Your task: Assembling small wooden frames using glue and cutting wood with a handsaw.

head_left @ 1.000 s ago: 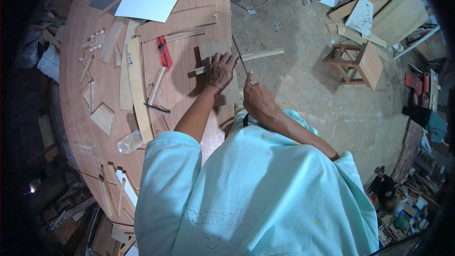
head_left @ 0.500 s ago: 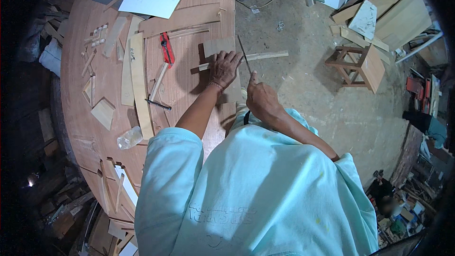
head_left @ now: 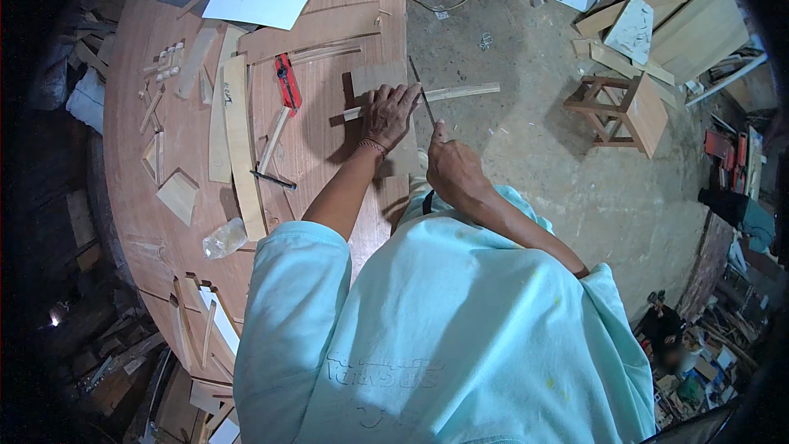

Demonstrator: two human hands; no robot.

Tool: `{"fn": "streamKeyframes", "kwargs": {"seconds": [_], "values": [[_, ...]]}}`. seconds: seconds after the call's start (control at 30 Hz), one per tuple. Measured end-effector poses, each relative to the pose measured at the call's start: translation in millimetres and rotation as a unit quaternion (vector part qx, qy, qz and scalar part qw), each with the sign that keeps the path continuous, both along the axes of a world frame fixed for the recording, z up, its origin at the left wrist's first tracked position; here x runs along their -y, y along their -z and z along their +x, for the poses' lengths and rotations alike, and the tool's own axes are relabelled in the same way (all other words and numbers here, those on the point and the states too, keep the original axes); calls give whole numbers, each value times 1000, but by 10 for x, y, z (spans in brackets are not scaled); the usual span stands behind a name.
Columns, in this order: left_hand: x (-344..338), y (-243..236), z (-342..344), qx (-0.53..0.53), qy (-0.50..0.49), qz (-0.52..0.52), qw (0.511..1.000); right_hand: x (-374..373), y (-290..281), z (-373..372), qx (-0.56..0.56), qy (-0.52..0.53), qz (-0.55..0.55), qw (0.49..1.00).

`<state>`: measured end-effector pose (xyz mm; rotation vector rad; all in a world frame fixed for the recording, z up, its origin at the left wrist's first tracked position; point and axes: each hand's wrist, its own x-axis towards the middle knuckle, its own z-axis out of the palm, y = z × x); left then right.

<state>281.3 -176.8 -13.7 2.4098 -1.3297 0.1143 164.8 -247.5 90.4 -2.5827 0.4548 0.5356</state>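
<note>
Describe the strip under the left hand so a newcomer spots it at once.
Find the large wooden table. At its right edge, the left hand lies over a narrow pale strip. Unlike the other strips, it juts out over the floor.

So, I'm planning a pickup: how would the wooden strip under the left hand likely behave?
Probably light: the wooden strip looks slender. Fairly stiff, I'd guess, as its overhang looks nearly straight from above. Perhaps apt to tip if the left hand let go, since much juts past the table.
</note>
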Motion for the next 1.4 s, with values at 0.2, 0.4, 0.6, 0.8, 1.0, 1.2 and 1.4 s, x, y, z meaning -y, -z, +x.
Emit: {"fn": "streamKeyframes", "kwargs": {"seconds": [0.2, 0.4, 0.6, 0.8, 1.0, 1.2, 1.4], "values": [[12, 53, 21, -7, -2, -24, 1000, -11, -3, -1, 7, -18, -29, 999], [-2, 106, 29, -10, -15, 40, 999, -54, -49, 82, -41, -41, -79, 995], [-9, 80, 30, 1, 5, 27, 1000, -17, 112, 245, 8, -14, -58, 998], [18, 74, 19, 5, -1, 19, 1000, 79, 217, 343, 39, 22, -37, 998], [-19, 132, 37, 28, 5, 13, 999, 124, 182, 240, 32, 36, -19, 999], [-4, 101, 38, 2, 7, 3, 1000, 78, 212, 185, 14, 18, -35, 999], [-9, 127, 49, 12, 8, -6, 1000, 79, 171, 195, 4, 15, -26, 1000]]}}
